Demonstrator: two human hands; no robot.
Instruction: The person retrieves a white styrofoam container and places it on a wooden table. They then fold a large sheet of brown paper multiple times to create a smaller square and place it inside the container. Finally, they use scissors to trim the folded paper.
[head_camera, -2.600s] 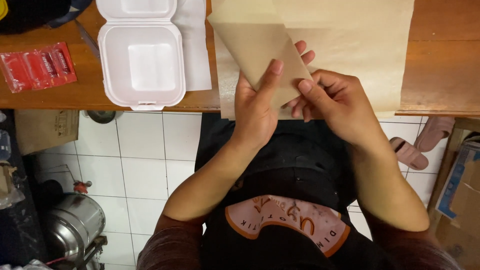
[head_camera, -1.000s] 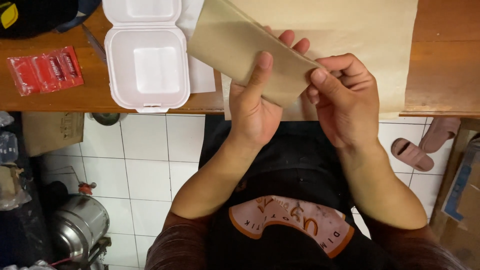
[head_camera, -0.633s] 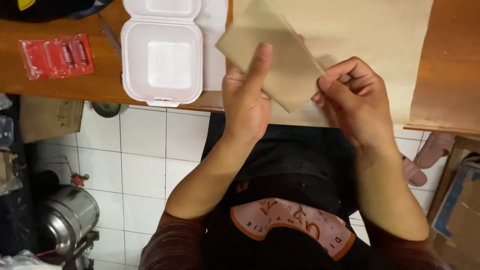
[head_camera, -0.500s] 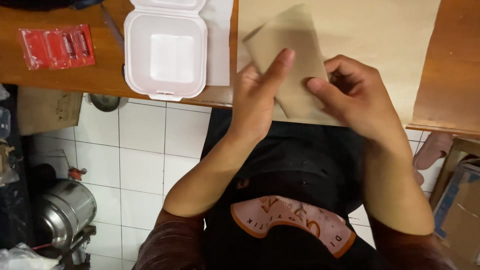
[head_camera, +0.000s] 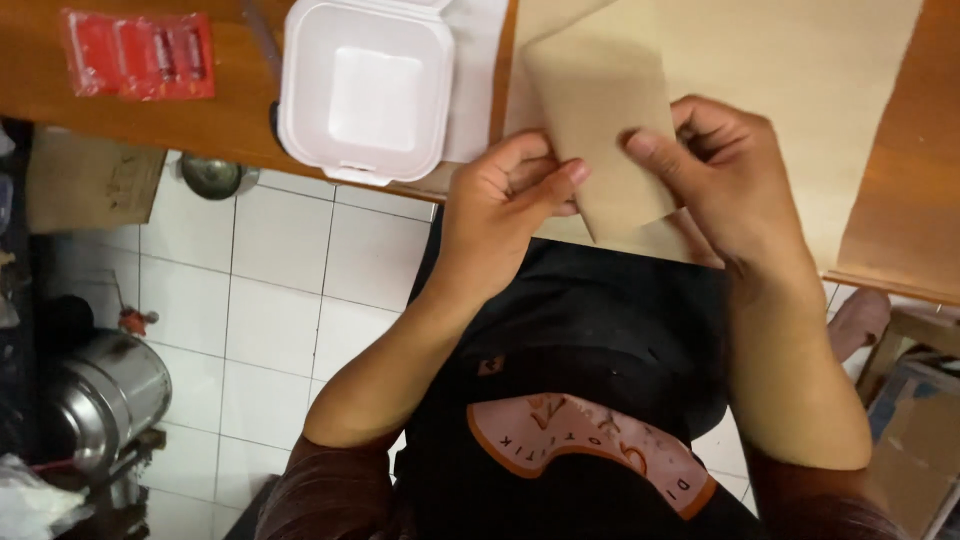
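A wooden surface (head_camera: 120, 115) carried a large brown paper sheet (head_camera: 800, 90) at the right and an open white foam box (head_camera: 365, 85) left of it. A folded brown paper (head_camera: 605, 125) stood between both hands, the left hand (head_camera: 500, 215) pinching its left edge, the right hand (head_camera: 730, 185) pinching its right edge.

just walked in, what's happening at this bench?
A person holds a folded piece of brown paper in both bare hands: the left hand pinches its left edge, the right hand its right edge. They work at the edge of a wooden table, above a larger brown sheet spread there. An open, empty white foam box sits to the left, with a red packet further left.
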